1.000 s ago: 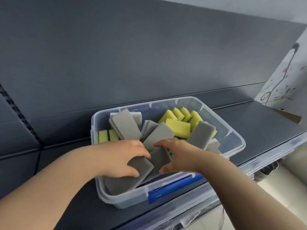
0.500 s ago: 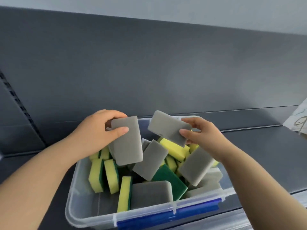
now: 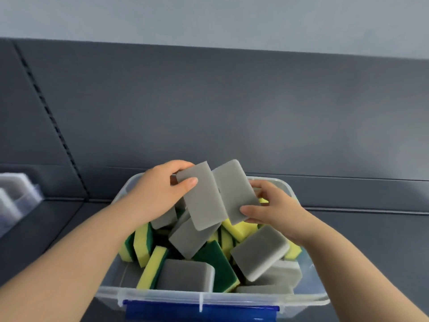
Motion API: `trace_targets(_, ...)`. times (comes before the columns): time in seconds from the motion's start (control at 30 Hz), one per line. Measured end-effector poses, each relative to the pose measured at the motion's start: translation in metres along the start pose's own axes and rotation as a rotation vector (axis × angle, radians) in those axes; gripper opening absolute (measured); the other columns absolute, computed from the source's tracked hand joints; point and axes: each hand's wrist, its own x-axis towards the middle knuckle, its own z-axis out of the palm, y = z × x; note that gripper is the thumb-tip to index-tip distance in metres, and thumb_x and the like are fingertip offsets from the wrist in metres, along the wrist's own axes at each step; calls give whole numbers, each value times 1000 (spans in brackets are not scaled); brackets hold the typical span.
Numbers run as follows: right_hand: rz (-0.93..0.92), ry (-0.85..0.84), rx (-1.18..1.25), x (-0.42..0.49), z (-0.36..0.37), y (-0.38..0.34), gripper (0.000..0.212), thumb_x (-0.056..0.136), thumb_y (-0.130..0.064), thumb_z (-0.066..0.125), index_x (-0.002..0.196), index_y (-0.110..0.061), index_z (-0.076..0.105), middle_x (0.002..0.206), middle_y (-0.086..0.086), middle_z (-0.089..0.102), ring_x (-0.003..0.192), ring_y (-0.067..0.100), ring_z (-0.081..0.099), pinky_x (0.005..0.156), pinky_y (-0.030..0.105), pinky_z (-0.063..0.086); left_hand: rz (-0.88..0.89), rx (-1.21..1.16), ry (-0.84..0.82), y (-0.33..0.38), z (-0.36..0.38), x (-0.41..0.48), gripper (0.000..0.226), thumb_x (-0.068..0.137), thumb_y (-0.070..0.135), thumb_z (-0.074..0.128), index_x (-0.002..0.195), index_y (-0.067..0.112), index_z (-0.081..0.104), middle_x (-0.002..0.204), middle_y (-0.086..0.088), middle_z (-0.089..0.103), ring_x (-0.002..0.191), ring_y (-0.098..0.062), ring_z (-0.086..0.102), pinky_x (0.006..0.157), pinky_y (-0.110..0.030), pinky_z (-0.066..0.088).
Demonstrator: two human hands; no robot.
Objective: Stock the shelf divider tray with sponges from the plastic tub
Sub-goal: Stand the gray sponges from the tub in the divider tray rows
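Over the plastic tub of loose sponges, the left hand pinches one grey sponge and the right hand a second grey sponge, each grip only thumb against fingertips, so either could slip free on the carry to the tray, well off to the left.

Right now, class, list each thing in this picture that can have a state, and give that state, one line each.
left hand, grips a grey sponge held above the plastic tub.
right hand, pinches a second grey sponge, also above it.
plastic tub, open on top, full of loose sponges.
divider tray, far left, blurred; filling cannot be told.
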Motion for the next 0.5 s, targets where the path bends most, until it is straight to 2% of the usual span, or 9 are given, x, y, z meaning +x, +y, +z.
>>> trace_targets(0.07, -36, 8, -11, 0, -4, 0, 48, 77, -11, 71, 115, -34, 52, 107, 1, 62, 86, 14, 68, 76, 30, 56, -4, -48, 16, 9, 5, -4, 30, 85, 37, 62, 112, 44, 55, 100, 25, 63, 92, 8, 58, 73, -17, 44)
trace_targets(0.17, -79, 73, -86, 2, -8, 4, 51, 75, -14, 72, 113, -40, 53, 101, -5, 63, 88, 14, 67, 86, 41, 53, -31, -113, 17, 18, 11, -15, 45, 79, 35, 68, 119, 46, 49, 105, 25, 59, 95, 8, 58, 77, -17, 47)
trace_targets(0.23, -102, 102, -93, 1, -8, 4, 49, 74, -14, 72, 110, -42, 55, 99, -8, 65, 89, 17, 66, 88, 44, 51, -35, -130, -1, 19, 14, -26, 50, 72, 36, 73, 113, 51, 48, 103, 26, 58, 93, 6, 58, 76, -17, 48)
trace_targets(0.33, -118, 44, -59, 2, -10, 7, 47, 74, -16, 73, 109, -42, 54, 102, -6, 65, 91, 20, 65, 89, 45, 50, -94, -210, 60, 18, 20, -41, 47, 68, 33, 77, 104, 53, 53, 101, 20, 63, 92, 1, 62, 71, -21, 52)
trace_targets(0.43, -145, 108, -161, 3, -10, 7, 47, 77, -23, 71, 113, -43, 48, 99, -9, 62, 88, 15, 64, 82, 40, 53, -135, -356, 258, 13, 13, -54, 44, 66, 31, 81, 98, 48, 56, 99, 16, 66, 89, 0, 63, 65, -17, 51)
trace_targets(0.5, -159, 133, -278, 1, -7, 7, 53, 77, -28, 70, 119, -44, 43, 96, -15, 59, 86, 10, 61, 74, 32, 51, -186, -478, 438, 9, 9, -61, 47, 60, 37, 78, 99, 41, 51, 102, 9, 65, 92, -4, 64, 69, -21, 50)
